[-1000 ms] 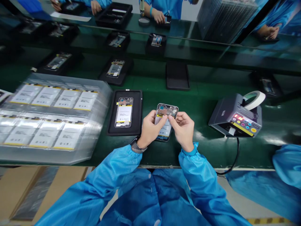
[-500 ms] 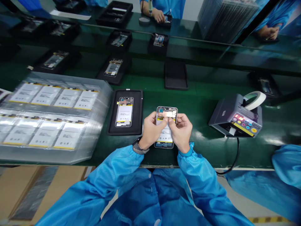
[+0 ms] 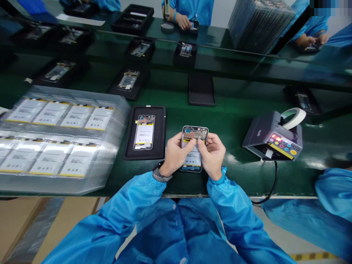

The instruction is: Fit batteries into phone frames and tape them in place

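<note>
Between my hands is an opened phone (image 3: 193,161), its circuit board at the top and a white battery with yellow edging below. My left hand (image 3: 176,152) grips its left side, and my right hand (image 3: 213,154) grips the right side. Both thumbs press side by side near the battery's upper edge, just under the board. My fingers curl behind the frame and are partly hidden. To the left, a second opened phone (image 3: 144,134) with a white battery lies in a black tray (image 3: 159,150).
Left stands a stack of clear plastic trays (image 3: 106,172) holding several batteries (image 3: 77,159). A tape dispenser (image 3: 272,139) with a roll of tape (image 3: 294,118) and a cable sits right. A bare black tray (image 3: 201,90) and several trays with phones lie farther back. Co-workers' hands (image 3: 183,22) work opposite.
My hands keep the same grip, thumbs on the phone; the phone tilts slightly, and the glare on its board is gone. The whole view has shifted a little.
</note>
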### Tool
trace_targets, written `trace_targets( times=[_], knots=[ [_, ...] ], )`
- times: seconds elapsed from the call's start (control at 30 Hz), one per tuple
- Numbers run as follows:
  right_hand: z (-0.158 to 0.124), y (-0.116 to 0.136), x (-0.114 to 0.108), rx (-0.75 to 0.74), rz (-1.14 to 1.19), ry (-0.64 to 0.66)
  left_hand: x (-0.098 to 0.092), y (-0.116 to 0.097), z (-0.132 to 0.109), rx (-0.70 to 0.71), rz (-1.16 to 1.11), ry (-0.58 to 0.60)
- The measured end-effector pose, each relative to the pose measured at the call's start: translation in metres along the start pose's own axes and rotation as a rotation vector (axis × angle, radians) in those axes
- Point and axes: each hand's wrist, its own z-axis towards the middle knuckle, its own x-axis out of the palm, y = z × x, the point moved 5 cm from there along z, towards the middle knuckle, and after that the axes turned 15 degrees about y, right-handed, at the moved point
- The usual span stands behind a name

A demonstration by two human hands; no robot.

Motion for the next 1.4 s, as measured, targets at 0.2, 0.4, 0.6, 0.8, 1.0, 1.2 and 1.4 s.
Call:
trace_targets(
  times=[0.2,0.4,0.6,0.8,1.0,1.2,1.4],
  knots=[
    [-0.006,-0.001,0.001,-0.025,-0.037,-0.037,0.002,0.002,-0.003,0.003,0.0,-0.027],
    [0.005,-0.01,-0.005,-0.006,-0.008,-0.104,0.007,0.015,0.003,-0.086,-0.149,0.057],
    [0.0,-0.019,-0.047,0.209,0.009,-0.082,0.002,0.033,0.009,-0.293,-0.347,0.05],
    [-0.085,0.017,-0.193,0.131,-0.153,-0.733,-0.006,0.026,0.01,-0.453,-0.417,-0.016],
    [-0.087,0.021,-0.235,0.28,-0.236,-0.68,-0.002,0.021,0.007,-0.457,-0.373,0.017],
    [-0.071,0.013,-0.233,0.35,-0.238,-0.627,-0.003,0.033,0.008,-0.433,-0.353,0.044],
    [-0.069,0.015,-0.232,0.3,-0.209,-0.703,0.0,0.031,0.009,-0.375,-0.375,0.112]
  ],
)
